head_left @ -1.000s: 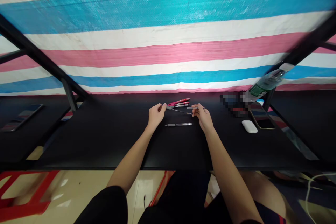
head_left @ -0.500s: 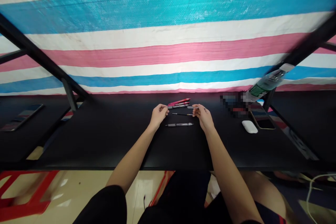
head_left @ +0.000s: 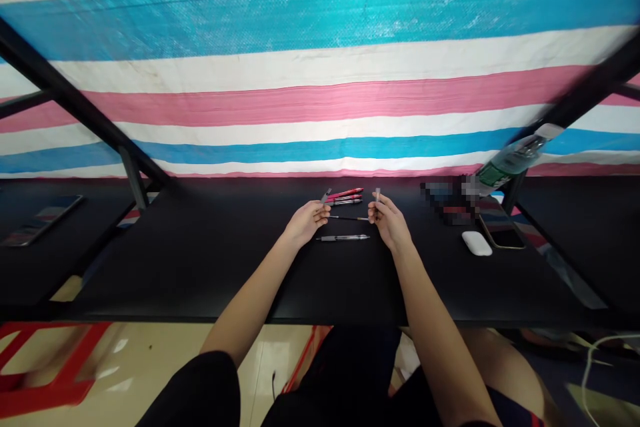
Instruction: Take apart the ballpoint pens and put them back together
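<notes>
My left hand (head_left: 309, 221) is closed on a grey pen part (head_left: 326, 195), which tilts up from its fingertips. In my right hand (head_left: 389, 219), a clear pen barrel (head_left: 378, 195) stands nearly upright between thumb and fingers. A thin dark refill (head_left: 349, 218) lies between the two hands, its ends close to the fingers. Nearer the front, a grey and clear pen (head_left: 343, 237) rests flat on the black table (head_left: 200, 253). Behind the hands lie red pens (head_left: 350, 193) and a grey pen (head_left: 346, 201) in a small group.
To the right are a white earbud case (head_left: 477, 243), a phone (head_left: 503, 230), a tilted plastic bottle (head_left: 517, 160) and a blurred patch of items. Black metal posts flank the table. Another tablet or phone (head_left: 43, 220) lies far left.
Both pen parts have swung from nearly flat to raised: the left one tilts up, the right one stands nearly upright. The left hand has moved slightly right and nearer the front.
</notes>
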`<action>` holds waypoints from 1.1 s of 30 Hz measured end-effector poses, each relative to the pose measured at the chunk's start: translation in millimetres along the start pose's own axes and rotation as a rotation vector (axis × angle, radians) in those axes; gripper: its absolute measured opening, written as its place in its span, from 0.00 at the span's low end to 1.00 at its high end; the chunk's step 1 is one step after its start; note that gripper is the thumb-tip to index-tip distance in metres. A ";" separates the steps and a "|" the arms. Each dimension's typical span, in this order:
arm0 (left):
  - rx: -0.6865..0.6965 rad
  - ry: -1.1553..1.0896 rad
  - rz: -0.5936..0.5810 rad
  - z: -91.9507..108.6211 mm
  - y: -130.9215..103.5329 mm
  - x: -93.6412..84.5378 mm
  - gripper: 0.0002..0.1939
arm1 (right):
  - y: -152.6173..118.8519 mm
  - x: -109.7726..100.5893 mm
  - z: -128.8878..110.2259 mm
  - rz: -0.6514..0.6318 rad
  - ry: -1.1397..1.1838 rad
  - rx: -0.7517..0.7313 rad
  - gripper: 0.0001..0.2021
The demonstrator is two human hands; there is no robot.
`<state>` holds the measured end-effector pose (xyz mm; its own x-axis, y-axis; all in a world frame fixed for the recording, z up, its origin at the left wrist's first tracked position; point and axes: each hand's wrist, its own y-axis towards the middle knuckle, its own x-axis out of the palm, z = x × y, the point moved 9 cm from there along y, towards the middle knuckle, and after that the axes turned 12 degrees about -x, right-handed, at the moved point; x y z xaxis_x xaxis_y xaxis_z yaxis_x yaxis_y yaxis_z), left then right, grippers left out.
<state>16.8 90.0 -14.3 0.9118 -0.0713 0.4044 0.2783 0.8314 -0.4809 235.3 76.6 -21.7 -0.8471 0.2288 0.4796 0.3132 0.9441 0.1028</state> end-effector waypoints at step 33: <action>-0.038 -0.186 -0.037 -0.2 -4.0 4.4 0.17 | -2.2 16.6 4.8 -0.121 0.258 0.117 0.19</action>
<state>19.7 86.2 -10.8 0.8304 0.0042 0.5572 0.3251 0.8086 -0.4905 218.5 79.5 -18.1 -0.7335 0.0591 0.6771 0.1523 0.9852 0.0790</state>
